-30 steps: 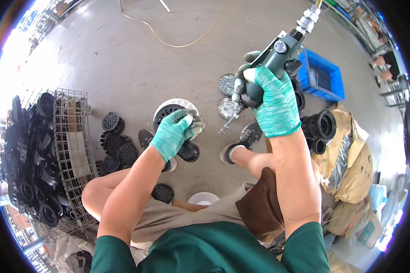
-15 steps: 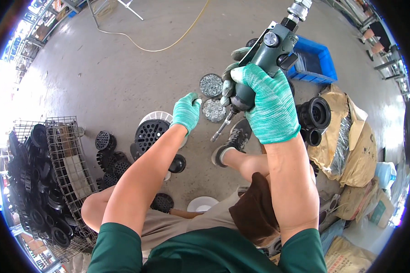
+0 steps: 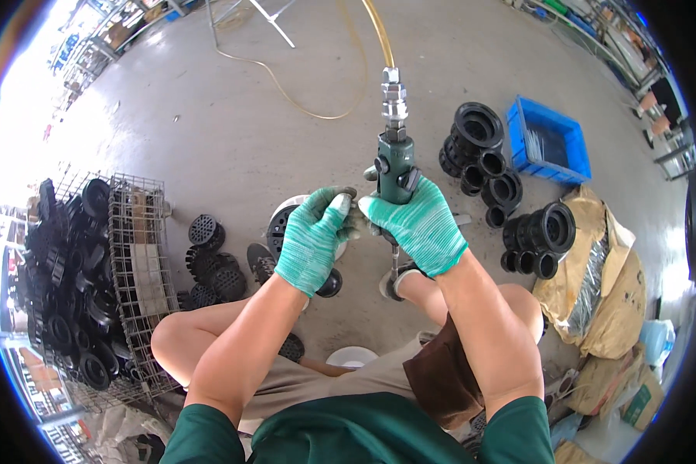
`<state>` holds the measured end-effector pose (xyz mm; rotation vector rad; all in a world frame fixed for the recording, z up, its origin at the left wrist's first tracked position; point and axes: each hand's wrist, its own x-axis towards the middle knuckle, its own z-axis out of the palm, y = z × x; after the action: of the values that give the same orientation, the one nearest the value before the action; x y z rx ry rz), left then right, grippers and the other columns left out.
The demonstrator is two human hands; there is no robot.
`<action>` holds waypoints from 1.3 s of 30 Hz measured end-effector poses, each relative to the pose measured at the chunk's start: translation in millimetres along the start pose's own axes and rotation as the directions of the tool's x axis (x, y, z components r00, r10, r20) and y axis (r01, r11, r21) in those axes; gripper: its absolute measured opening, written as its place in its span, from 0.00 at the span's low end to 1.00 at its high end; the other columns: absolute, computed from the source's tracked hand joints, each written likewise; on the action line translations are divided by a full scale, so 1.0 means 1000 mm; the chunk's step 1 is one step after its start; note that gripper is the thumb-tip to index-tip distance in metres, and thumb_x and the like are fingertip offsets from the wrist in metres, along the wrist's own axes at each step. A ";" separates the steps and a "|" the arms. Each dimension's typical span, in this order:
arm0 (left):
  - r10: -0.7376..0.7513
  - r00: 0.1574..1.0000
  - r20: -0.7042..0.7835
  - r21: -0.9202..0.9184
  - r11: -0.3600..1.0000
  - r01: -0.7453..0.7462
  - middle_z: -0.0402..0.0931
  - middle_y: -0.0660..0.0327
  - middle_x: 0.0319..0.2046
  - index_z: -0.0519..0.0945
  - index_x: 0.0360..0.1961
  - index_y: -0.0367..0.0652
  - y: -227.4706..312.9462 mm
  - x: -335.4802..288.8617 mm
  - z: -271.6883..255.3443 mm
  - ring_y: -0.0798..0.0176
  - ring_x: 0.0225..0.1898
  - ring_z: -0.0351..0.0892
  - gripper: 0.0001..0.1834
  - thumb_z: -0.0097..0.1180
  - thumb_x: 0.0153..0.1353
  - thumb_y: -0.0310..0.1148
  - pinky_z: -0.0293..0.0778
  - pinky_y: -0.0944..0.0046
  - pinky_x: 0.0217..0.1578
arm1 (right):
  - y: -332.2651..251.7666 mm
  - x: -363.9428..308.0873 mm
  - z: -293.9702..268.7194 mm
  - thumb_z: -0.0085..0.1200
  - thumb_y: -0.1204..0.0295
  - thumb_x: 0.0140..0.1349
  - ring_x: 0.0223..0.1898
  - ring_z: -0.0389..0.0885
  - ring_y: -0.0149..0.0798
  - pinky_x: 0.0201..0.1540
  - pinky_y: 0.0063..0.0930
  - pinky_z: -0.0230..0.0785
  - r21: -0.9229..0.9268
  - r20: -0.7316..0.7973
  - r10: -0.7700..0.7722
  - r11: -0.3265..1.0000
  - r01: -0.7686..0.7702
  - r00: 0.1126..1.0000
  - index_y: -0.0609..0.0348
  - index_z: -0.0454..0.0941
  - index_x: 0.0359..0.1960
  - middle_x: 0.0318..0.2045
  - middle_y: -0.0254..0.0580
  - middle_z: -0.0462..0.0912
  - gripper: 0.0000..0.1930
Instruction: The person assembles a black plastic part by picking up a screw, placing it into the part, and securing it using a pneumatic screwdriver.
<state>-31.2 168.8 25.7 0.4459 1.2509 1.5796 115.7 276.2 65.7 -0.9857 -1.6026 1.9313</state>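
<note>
My right hand [image 3: 419, 226], in a green knit glove, grips a dark green air screwdriver [image 3: 395, 158]. The tool's long bit [image 3: 395, 261] points down toward my lap, and a yellowish air hose [image 3: 379, 31] runs from its metal fitting. Close beside it, my left hand [image 3: 313, 241], gloved the same way, has thumb and fingers pressed together. Whatever lies between those fingertips is too small to make out. Behind the left hand show part of a black perforated disc [image 3: 278, 226] and a white round rim [image 3: 288, 203]. A black rounded piece [image 3: 331, 284] sits just below.
On the left stands a wire basket [image 3: 162, 255] beside a heap of black plastic parts [image 3: 77, 271]. Several perforated black discs [image 3: 203, 230] lie near it. At right are black ring-shaped parts [image 3: 478, 125], a blue crate [image 3: 588, 158] and brown paper sacks [image 3: 619, 305]. A white bowl [image 3: 351, 356] is between my legs.
The screwdriver has come down and left, from tilted to nearly upright. My left hand has moved beside it, now covering the spot where two small dishes of metal hardware showed.
</note>
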 end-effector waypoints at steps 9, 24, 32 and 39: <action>0.223 0.974 -0.037 0.373 0.908 -0.193 0.80 0.64 0.34 0.80 0.54 0.35 0.022 -0.049 -0.011 0.76 0.29 0.75 0.14 0.49 0.75 0.29 0.73 0.74 0.30 | 0.000 -0.009 0.039 0.67 0.76 0.58 0.41 0.79 0.25 0.49 0.25 0.77 -0.033 0.103 -0.160 0.986 0.164 0.982 0.61 0.77 0.55 0.42 0.34 0.85 0.22; 0.409 0.899 -0.156 0.447 0.841 -0.305 0.83 0.63 0.37 0.83 0.52 0.39 0.003 -0.059 -0.020 0.71 0.37 0.78 0.12 0.55 0.72 0.31 0.76 0.69 0.42 | 0.013 -0.013 0.051 0.66 0.76 0.58 0.39 0.82 0.28 0.46 0.26 0.78 0.026 0.085 -0.101 0.995 0.099 0.991 0.61 0.77 0.52 0.40 0.37 0.85 0.20; 0.503 0.847 -0.174 0.533 0.771 -0.349 0.81 0.64 0.31 0.82 0.45 0.39 -0.001 -0.058 -0.019 0.74 0.29 0.76 0.08 0.61 0.69 0.31 0.74 0.71 0.32 | 0.017 -0.014 0.055 0.64 0.76 0.59 0.37 0.81 0.25 0.42 0.24 0.78 0.027 0.164 -0.161 0.987 0.159 0.973 0.59 0.77 0.53 0.38 0.35 0.85 0.19; 0.561 0.813 -0.156 0.535 0.740 -0.408 0.79 0.65 0.28 0.79 0.42 0.39 0.001 -0.056 -0.022 0.75 0.26 0.73 0.12 0.65 0.67 0.36 0.72 0.73 0.28 | 0.014 -0.017 0.059 0.65 0.80 0.58 0.39 0.80 0.24 0.44 0.23 0.76 0.092 0.158 -0.126 0.989 0.113 0.979 0.58 0.80 0.52 0.39 0.31 0.85 0.18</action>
<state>-26.2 109.2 33.7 0.9422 1.9048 1.8155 83.7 222.4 60.7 -0.6974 -1.6155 2.0214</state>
